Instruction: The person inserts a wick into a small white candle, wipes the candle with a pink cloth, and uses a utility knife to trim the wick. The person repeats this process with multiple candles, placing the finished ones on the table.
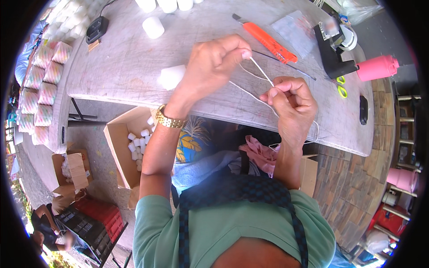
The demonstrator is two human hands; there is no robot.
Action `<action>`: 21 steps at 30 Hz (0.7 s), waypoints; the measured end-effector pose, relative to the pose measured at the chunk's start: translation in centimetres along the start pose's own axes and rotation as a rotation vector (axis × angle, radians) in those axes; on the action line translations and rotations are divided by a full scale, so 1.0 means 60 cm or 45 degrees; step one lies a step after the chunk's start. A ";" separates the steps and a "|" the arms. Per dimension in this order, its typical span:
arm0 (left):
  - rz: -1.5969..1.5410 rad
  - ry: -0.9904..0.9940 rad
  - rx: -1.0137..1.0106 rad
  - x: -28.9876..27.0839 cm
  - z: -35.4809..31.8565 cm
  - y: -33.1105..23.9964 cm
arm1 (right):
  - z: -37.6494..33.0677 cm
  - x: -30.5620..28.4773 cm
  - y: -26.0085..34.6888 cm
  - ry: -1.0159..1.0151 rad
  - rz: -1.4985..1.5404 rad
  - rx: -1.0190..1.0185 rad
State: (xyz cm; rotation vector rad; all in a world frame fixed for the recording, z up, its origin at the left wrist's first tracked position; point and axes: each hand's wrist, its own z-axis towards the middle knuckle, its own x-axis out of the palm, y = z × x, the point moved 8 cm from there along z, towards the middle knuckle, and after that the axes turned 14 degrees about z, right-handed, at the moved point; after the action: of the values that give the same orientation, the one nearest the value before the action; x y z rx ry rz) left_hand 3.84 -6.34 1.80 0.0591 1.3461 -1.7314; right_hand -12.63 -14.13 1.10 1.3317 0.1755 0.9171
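Head view, looking down: the grey table [134, 58] fills the upper half, and your forearms rise from the lower edge to meet over its near edge. Down on the floor to your left an open cardboard box [119, 147] holds small white cylinders. Along the table's left edge runs a row of pastel striped rolls [42, 85]. At the far right a black tape dispenser [333, 53] sits beside a pink cylinder [377, 68]. An orange utility knife [269, 42] lies diagonally just beyond your hands.

Your left hand [214, 62], with a gold watch [170, 120] on its wrist, is closed, thumb and forefinger pinching the upper end of a thin white string [261, 72]. A white cylinder [172, 77] shows just left of that hand, partly hidden behind it; you cannot tell whether the hand touches it. Your right hand [290, 100] is curled into a loose fist, its fingertips pinching the same string lower down. The string runs taut between your hands above the table's near edge, and a slack loop trails off past your right hand. Small yellow-handled scissors [342, 87] lie near the table's right edge.
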 end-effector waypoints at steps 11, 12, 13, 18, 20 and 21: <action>0.166 0.067 -0.015 0.011 0.003 -0.002 | 0.009 -0.049 -0.030 -0.061 0.316 0.122; 0.332 -0.059 0.144 -0.002 0.001 -0.024 | 0.015 -0.048 -0.031 -0.069 0.274 0.099; 0.504 -0.175 0.309 -0.010 -0.010 -0.050 | 0.017 -0.049 -0.031 -0.083 0.236 0.070; 0.915 -0.305 0.291 -0.089 -0.089 -0.108 | 0.003 -0.047 -0.019 -0.101 0.054 -0.020; 1.085 -0.289 0.125 -0.110 -0.110 -0.064 | 0.006 -0.047 -0.021 -0.068 0.081 -0.054; 1.197 -0.241 0.080 -0.114 -0.121 -0.045 | 0.006 -0.043 -0.022 -0.057 0.085 -0.056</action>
State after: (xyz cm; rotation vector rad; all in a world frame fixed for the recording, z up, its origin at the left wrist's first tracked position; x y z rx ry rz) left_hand 2.62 3.57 4.51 0.4724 0.8904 -0.9434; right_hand -13.48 -16.04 -0.96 1.3229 0.0766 0.9417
